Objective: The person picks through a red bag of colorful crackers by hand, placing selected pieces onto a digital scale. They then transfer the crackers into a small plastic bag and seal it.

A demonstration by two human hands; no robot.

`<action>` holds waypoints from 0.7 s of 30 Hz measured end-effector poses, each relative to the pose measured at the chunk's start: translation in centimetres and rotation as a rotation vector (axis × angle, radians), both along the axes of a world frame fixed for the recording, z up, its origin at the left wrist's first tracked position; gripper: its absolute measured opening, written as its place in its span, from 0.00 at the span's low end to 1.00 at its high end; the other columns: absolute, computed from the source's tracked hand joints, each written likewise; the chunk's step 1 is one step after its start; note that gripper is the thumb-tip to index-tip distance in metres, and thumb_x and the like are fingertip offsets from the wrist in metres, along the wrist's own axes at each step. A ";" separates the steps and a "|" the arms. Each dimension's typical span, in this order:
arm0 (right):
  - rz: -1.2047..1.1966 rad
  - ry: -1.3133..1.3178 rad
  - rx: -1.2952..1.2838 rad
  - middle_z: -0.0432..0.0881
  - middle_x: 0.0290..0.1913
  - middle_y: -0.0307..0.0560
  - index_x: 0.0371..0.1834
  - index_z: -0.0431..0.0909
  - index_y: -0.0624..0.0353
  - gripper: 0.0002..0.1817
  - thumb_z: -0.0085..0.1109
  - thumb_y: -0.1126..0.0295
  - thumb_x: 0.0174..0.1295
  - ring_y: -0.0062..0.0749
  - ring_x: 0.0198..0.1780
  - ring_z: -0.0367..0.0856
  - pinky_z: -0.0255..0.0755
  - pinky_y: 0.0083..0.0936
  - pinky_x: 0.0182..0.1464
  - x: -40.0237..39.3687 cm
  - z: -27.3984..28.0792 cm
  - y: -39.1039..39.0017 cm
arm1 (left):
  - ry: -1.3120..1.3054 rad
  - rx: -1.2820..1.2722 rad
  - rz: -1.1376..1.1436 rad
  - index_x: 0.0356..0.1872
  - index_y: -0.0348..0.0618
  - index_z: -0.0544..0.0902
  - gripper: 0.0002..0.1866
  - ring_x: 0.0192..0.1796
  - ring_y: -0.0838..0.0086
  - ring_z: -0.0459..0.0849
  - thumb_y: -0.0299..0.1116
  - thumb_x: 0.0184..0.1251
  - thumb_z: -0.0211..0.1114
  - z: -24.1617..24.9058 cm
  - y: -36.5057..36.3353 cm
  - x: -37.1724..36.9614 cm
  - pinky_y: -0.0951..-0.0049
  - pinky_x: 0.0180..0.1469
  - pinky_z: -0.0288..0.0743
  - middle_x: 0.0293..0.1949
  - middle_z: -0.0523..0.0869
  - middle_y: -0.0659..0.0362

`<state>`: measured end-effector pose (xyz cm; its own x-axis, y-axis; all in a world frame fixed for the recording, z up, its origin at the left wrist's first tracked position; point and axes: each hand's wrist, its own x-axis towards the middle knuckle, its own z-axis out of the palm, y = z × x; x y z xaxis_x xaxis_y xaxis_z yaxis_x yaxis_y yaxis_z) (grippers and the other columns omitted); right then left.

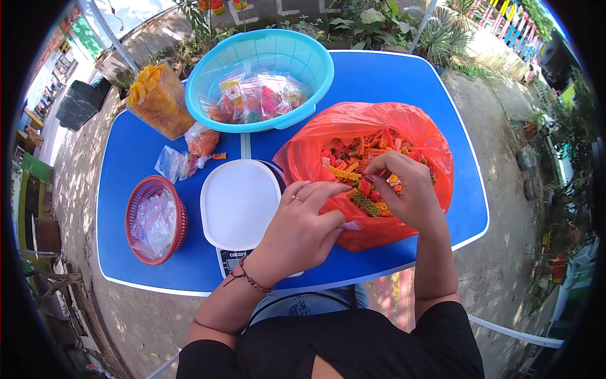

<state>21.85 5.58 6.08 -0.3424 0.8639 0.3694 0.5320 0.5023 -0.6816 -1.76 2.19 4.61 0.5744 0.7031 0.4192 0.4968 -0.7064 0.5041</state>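
Note:
A red plastic bag (435, 148) stands open, full of colourful crinkled snack pieces (363, 151) in orange, red, yellow and green. My right hand (407, 189) is over the heap, thumb and forefinger brought together; what they pinch is too small to make out. At the bag's near left rim, my left hand (300, 221) is curled, with a ring and a beaded bracelet. The edge of a small clear plastic bag (350, 225) shows beneath its fingers, most of it hidden. Left of that hand sits a kitchen scale (230, 259) with a white tray (240, 202) on top.
A turquoise basket (319, 69) at the back holds several filled packets (262, 98). A red basket (183, 221) at left contains clear plastic bags (154, 218). A large bag of yellow chips (161, 104) and small packets (202, 139) are on the blue table (379, 76).

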 end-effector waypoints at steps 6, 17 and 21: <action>0.148 -0.283 0.009 0.83 0.50 0.46 0.46 0.85 0.58 0.14 0.73 0.69 0.56 0.48 0.56 0.79 0.73 0.43 0.61 -0.4 -1.5 -0.3 | 0.290 -0.072 0.024 0.33 0.45 0.89 0.04 0.58 0.61 0.82 0.31 0.60 0.72 -1.9 -0.3 0.8 0.57 0.63 0.67 0.60 0.86 0.53; 0.001 -0.512 0.196 0.83 0.57 0.46 0.52 0.88 0.53 0.16 0.67 0.64 0.60 0.46 0.62 0.77 0.69 0.46 0.66 -4.1 -5.4 2.4 | 0.300 0.074 0.224 0.32 0.48 0.89 0.02 0.58 0.66 0.82 0.30 0.60 0.71 -2.1 -0.5 0.6 0.47 0.74 0.52 0.46 0.87 0.62; 0.033 -0.468 0.151 0.84 0.51 0.43 0.48 0.90 0.51 0.15 0.69 0.63 0.58 0.44 0.60 0.78 0.68 0.45 0.67 -3.8 -4.1 1.9 | 0.264 0.005 0.225 0.32 0.48 0.89 0.01 0.62 0.65 0.83 0.30 0.61 0.71 -2.5 -0.4 0.2 0.40 0.79 0.46 0.46 0.86 0.62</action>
<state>18.04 7.46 1.95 -0.5277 0.7985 0.2896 0.7459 0.5987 -0.2918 -1.57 1.78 2.06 0.4946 0.8227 0.2803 0.7530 -0.5666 0.3344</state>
